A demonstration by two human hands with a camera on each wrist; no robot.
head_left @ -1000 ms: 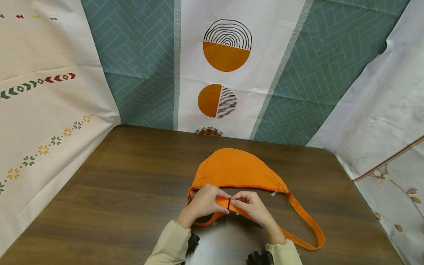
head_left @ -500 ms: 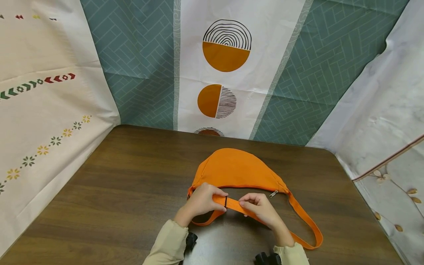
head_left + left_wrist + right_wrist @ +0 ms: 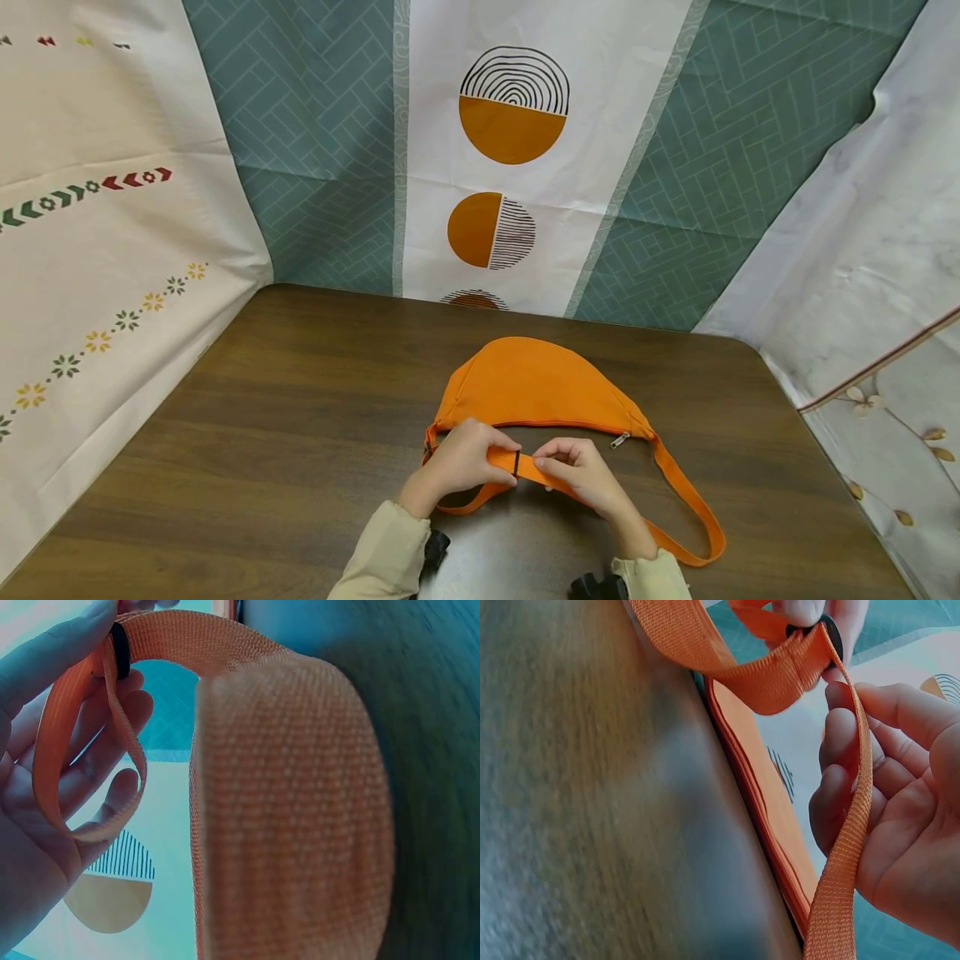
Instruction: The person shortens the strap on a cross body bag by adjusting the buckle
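An orange waist bag (image 3: 532, 379) lies flat on the wooden table, its zipper edge toward me. Just in front of it, my left hand (image 3: 467, 458) pinches the orange strap at a black slider buckle (image 3: 517, 463). Right of the buckle, my right hand (image 3: 583, 473) pinches the strap (image 3: 844, 847) between thumb and fingers. The left wrist view shows a loop of webbing (image 3: 51, 761) hanging at the left palm below the buckle. Close to that camera, another stretch of webbing (image 3: 296, 802) fills much of the view.
The loose strap (image 3: 693, 496) curves from the bag's right end across the table (image 3: 285, 450). A metal zipper pull (image 3: 619, 439) sits at that end. Patterned cloths (image 3: 315, 158) hang behind and on both sides of the table.
My right hand first slid right along the strap, away from the buckle, then came partway back toward it. My left hand and the buckle shifted slightly left, then right again. The bag stayed put.
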